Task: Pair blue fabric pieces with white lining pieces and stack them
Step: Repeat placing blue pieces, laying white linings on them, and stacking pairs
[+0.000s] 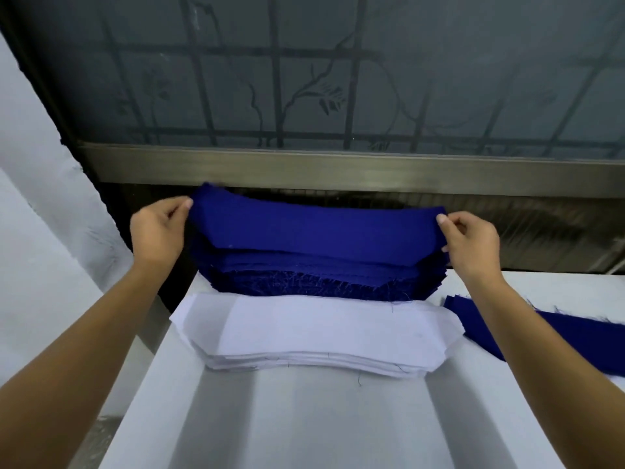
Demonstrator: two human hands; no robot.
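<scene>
The left hand point(159, 228) pinches the left end of the top blue piece point(318, 228), a long matte woven band with angled ends, held just above the blue stack point(304, 282) with frayed, thready edges at the desk's point(304, 418) far edge. Just in front lies the white lining stack point(314, 333), smooth, thin and cut to the same shape. The right hand point(471, 238) pinches the band's right end, and more blue pieces point(575, 330) lie flat near the right edge.
</scene>
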